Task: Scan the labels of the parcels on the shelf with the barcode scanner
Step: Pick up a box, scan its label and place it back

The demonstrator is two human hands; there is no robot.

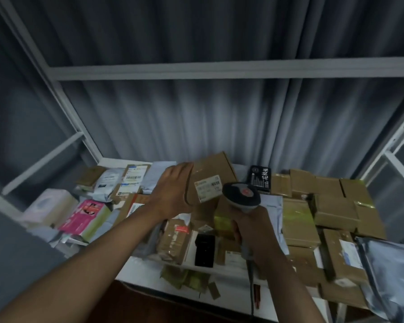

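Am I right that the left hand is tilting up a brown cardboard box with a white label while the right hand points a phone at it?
Not quite. The right hand holds a barcode scanner, not a phone. As the head view shows, the left hand does tilt up the brown cardboard box, its white label facing the scanner.

Black packet: white Chinese characters; other labels illegible.

label print blurred, unreadable
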